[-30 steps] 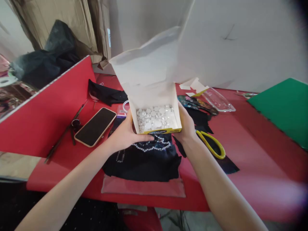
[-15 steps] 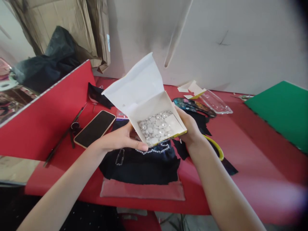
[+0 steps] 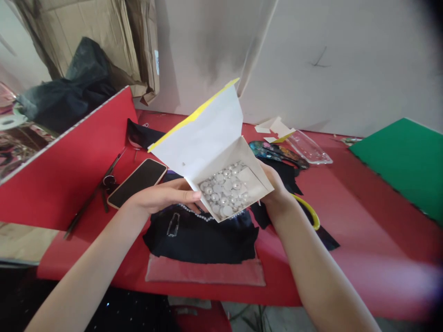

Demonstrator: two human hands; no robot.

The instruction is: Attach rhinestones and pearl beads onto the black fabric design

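Observation:
Between my hands a small white cardboard box (image 3: 230, 152) with a yellow-edged lid is held tilted toward me, its lid raised. Inside lie many pearl-like beads (image 3: 223, 189), some domed and shiny, others showing flat faces. My left hand (image 3: 173, 193) grips the box's left side, thumb at the near corner. Around the right side curls my right hand (image 3: 273, 186), its fingers mostly hidden behind the box. Below is black fabric (image 3: 204, 244) on the table, bearing a string of small silvery beads (image 3: 194, 212) and a clear, clip-like piece (image 3: 173, 225).
A smartphone (image 3: 138, 182) lies left on the red table (image 3: 360, 221), near a red upright panel (image 3: 69, 170). Behind my right hand are a clear plastic tray (image 3: 311, 147) and dark patterned pieces (image 3: 277, 154). A yellow curved band (image 3: 309, 210) sits right; a green board (image 3: 404, 166) stands farther right.
The box has tipped further toward me and shifted slightly right and down. Its lid now shows the yellow edge, and my left thumb has moved from the front edge up to the left corner.

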